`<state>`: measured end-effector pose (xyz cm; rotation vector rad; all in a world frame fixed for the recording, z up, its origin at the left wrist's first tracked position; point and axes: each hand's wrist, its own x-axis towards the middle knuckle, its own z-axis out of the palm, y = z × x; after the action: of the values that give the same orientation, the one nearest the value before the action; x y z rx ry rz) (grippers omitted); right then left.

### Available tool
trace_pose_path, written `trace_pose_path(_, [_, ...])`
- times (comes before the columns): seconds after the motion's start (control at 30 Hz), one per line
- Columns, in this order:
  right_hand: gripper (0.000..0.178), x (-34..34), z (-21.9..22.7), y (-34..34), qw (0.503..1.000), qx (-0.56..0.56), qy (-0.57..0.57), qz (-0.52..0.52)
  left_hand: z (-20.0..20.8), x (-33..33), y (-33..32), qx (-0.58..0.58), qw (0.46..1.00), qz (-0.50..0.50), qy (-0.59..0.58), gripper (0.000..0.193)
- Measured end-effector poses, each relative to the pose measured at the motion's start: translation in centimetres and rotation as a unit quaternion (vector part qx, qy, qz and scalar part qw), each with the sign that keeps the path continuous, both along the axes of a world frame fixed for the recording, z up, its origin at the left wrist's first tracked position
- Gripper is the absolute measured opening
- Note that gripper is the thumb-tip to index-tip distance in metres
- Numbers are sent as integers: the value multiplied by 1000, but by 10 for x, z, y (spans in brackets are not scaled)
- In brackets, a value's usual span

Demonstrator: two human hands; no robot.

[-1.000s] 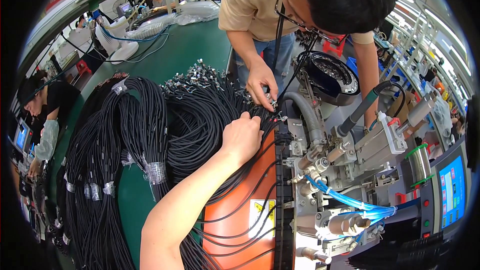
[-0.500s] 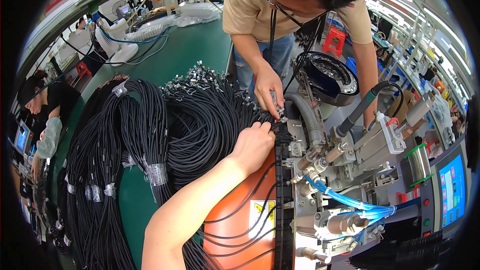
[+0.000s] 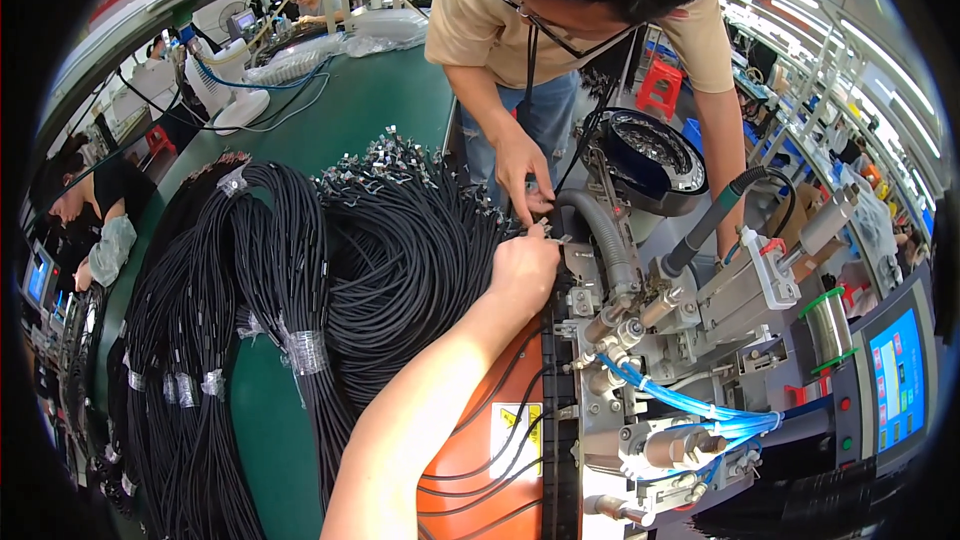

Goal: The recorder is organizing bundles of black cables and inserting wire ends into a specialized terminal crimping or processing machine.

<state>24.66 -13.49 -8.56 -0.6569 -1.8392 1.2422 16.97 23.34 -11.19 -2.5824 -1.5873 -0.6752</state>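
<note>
My left hand (image 3: 526,265) reaches to the far end of the machine's feed track, its fingers closed in a pinch. What they hold is hidden behind the knuckles. A co-worker's hand (image 3: 522,172) comes down from above, its fingertips right at mine beside small metal parts. Just left of my hand lies a large coil of black cables (image 3: 395,275), with pale connectors (image 3: 385,155) bunched at its far end. Several single black cables run across the orange panel (image 3: 470,475) into the dark track (image 3: 562,440) below my hand. My right hand is out of view.
To the right stands a metal machine with blue air tubes (image 3: 690,405), a wire spool (image 3: 828,330) and a touch screen (image 3: 898,375). A round feeder bowl (image 3: 645,165) sits beyond it. Tied cable bundles (image 3: 205,340) cover the left of the green table (image 3: 380,90). A co-worker leans over the far side.
My left hand has moved slightly farther away, closer to the co-worker's fingers. The co-worker's hand has shifted a little, and the whole view has moved slightly.
</note>
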Motion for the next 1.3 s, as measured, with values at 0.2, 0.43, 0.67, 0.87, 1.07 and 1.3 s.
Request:
trace_pose_path(0.2, [18,-1,0,0,1000,-2,-3,13,0,-30,0,27,945,-51,-321,9])
trace_pose_path(0.43, [21,-1,-3,-4,999,-21,-5,32,1,-30,-6,64,929,-64,-359,10])
trace_pose_path(0.67, [22,0,-6,-8,999,-32,-4,28,-1,-29,-7,63,923,-63,-373,9])
trace_pose_path(0.87, [21,0,-2,-2,1000,-18,-11,21,-5,-31,-5,39,929,-41,-365,9])
trace_pose_path(1.07, [17,-4,0,4,1000,-1,6,0,21,-44,-34,20,968,-111,-223,16])
trace_pose_path(1.3, [19,-13,3,0,997,-4,18,-75,78,-151,-127,-86,971,-123,-186,8])
